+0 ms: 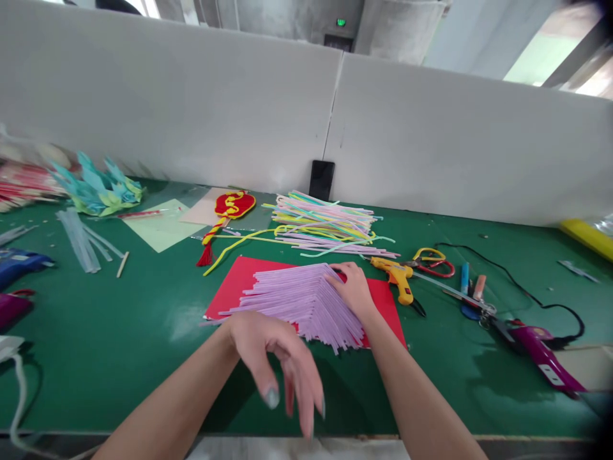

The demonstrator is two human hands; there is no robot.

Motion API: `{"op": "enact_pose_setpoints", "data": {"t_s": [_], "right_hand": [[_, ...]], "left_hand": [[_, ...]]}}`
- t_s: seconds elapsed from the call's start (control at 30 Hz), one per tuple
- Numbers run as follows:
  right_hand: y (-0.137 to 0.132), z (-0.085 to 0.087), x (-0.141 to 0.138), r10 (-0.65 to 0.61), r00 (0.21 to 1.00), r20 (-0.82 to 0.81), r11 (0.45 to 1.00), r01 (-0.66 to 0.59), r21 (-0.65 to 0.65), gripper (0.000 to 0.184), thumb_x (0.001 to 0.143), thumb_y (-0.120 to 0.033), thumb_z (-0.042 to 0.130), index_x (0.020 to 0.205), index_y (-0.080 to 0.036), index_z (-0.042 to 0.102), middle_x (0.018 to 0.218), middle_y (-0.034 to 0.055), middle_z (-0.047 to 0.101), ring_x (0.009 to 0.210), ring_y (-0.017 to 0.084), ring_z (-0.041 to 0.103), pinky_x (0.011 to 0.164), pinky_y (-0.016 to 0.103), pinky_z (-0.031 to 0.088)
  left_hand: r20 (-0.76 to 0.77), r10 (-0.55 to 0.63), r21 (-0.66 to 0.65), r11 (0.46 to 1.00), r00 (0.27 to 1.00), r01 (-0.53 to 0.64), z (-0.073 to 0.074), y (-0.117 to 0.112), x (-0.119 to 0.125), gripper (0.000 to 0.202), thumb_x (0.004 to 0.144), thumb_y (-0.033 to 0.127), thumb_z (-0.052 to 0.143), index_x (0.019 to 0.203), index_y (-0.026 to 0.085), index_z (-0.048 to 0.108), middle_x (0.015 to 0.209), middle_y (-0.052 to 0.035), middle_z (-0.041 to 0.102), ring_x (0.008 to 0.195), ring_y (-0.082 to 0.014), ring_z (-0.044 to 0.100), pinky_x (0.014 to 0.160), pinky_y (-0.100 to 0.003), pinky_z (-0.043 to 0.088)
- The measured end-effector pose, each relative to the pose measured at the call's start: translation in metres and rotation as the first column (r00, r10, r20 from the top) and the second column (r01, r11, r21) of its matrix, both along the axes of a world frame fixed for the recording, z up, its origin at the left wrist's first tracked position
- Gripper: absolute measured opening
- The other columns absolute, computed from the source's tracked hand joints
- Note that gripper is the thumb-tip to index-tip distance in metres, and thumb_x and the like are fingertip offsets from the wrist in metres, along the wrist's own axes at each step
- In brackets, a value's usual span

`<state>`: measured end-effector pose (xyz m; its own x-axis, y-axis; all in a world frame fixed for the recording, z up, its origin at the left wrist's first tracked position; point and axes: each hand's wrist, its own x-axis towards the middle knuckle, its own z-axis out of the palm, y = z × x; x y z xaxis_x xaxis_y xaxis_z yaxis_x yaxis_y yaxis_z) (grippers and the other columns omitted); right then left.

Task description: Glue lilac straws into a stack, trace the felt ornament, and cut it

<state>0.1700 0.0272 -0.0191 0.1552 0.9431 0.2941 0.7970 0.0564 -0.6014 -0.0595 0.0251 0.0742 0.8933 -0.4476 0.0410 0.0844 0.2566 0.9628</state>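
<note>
Nearest the camera, the left hand (290, 370) hangs loosely bent, holding nothing visible. At its twelve o'clock, one panel of lilac fuzzy stems (301, 297), longest from nine to three, lies on one red sheet (234, 281). The right hand (352, 287) is closer, touching the panel's two-o'clock side; its grip is unclear. Beyond, at twelve: one stem pile (325, 223), one phone (321, 179).

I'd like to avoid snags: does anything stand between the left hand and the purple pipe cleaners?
Nothing visible does. The left hand hangs by the near side of the purple pipe cleaners; the yellow glue gun lies off to the right.
</note>
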Motion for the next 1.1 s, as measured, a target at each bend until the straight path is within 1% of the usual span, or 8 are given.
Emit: {"op": "enact_pose_setpoints", "data": {"t_s": [0.03, 0.07, 0.13, 0.2, 0.23, 0.3, 0.5, 1.1], "right_hand": [[0.000, 0.000, 0.000, 0.000, 1.000, 0.000, 1.000, 0.000, 0.001, 0.029, 0.083, -0.040, 0.061, 0.103, -0.022, 0.071, 0.101, 0.0096, 0.063, 0.096, 0.025, 0.056, 0.090, 0.041, 0.042], [0.000, 0.000, 0.000, -0.002, 1.000, -0.001, 1.000, 0.002, 0.003, 0.028, 0.083, -0.040, 0.060, 0.102, -0.022, 0.071, 0.100, 0.0097, 0.064, 0.096, 0.026, 0.056, 0.089, 0.041, 0.043], [0.000, -0.001, 0.000, -0.001, 1.000, -0.002, 1.000, 0.001, 0.009, 0.028, 0.085, -0.038, 0.057, 0.102, -0.022, 0.071, 0.101, 0.0102, 0.064, 0.096, 0.026, 0.057, 0.088, 0.041, 0.043], [0.000, 0.000, 0.000, 0.007, 1.000, -0.006, 1.000, -0.007, 0.016, 0.027, 0.087, -0.036, 0.053, 0.102, -0.021, 0.070, 0.102, 0.0105, 0.064, 0.097, 0.025, 0.057, 0.088, 0.041, 0.043], [0.000, 0.000, 0.000, 0.013, 1.000, -0.008, 1.000, -0.013, 0.018, 0.028, 0.088, -0.036, 0.052, 0.102, -0.021, 0.070, 0.103, 0.0105, 0.064, 0.097, 0.025, 0.057, 0.088, 0.041, 0.043], [0.000, 0.000, 0.000, 0.024, 1.000, -0.016, 0.999, -0.024, 0.022, 0.028, 0.090, -0.035, 0.049, 0.102, -0.021, 0.070, 0.102, 0.0103, 0.065, 0.097, 0.025, 0.058, 0.090, 0.041, 0.043], [-0.001, 0.003, -0.001, 0.023, 0.998, -0.061, 0.999, -0.020, 0.047, 0.030, 0.091, -0.029, 0.042, 0.099, -0.020, 0.069, 0.101, 0.0101, 0.068, 0.098, 0.024, 0.060, 0.092, 0.043, 0.044], [0.000, 0.011, 0.004, 0.043, 0.999, -0.029, 0.999, -0.042, 0.035, 0.018, 0.087, -0.029, 0.054, 0.089, -0.020, 0.069, 0.090, 0.0072, 0.068, 0.087, 0.023, 0.063, 0.083, 0.037, 0.049]], "left_hand": [[0.025, 0.246, 0.037, 0.968, 0.969, -0.246, -0.002, -0.002, 0.001, 0.047, 0.085, 0.044, 0.061, 0.122, 0.014, 0.060, 0.110, -0.0146, 0.070, 0.108, -0.0301, 0.064, 0.092, -0.041, 0.051], [0.075, 0.515, 0.115, 0.846, 0.854, -0.521, -0.004, -0.004, 0.002, 0.045, 0.087, 0.048, 0.057, 0.117, 0.016, 0.062, 0.107, -0.0130, 0.071, 0.105, -0.0280, 0.065, 0.093, -0.040, 0.050], [0.254, 0.820, 0.354, 0.415, 0.513, -0.838, -0.013, -0.007, 0.009, 0.043, 0.090, 0.046, 0.053, 0.123, 0.018, 0.058, 0.126, -0.0119, 0.062, 0.120, -0.0248, 0.055, 0.104, -0.039, 0.041], [0.438, 0.813, 0.582, 0.068, 0.383, -0.810, -0.025, -0.009, 0.017, 0.051, 0.092, 0.042, 0.050, 0.138, 0.020, 0.045, 0.147, -0.0103, 0.042, 0.137, -0.0229, 0.036, 0.114, -0.041, 0.027], [0.494, 0.768, 0.671, -0.038, 0.408, -0.741, -0.030, -0.010, 0.020, 0.055, 0.093, 0.041, 0.048, 0.143, 0.021, 0.037, 0.152, -0.0092, 0.033, 0.142, -0.0223, 0.027, 0.117, -0.042, 0.020], [0.517, 0.688, 0.791, -0.157, 0.509, -0.592, -0.041, -0.010, 0.025, 0.061, 0.094, 0.043, 0.045, 0.148, 0.020, 0.028, 0.157, -0.0084, 0.021, 0.145, -0.0220, 0.013, 0.118, -0.044, 0.012], [0.398, 0.650, 0.912, -0.201, 0.647, -0.359, -0.055, -0.009, 0.025, 0.066, 0.093, 0.053, 0.042, 0.148, 0.020, 0.027, 0.157, -0.0130, 0.016, 0.145, -0.0263, 0.010, 0.117, -0.048, 0.010], [0.304, 0.672, 0.946, -0.126, 0.675, -0.299, -0.048, -0.004, 0.027, 0.066, 0.093, 0.048, 0.045, 0.148, 0.018, 0.027, 0.158, -0.0131, 0.011, 0.146, -0.0262, 0.006, 0.116, -0.050, 0.010]]}}
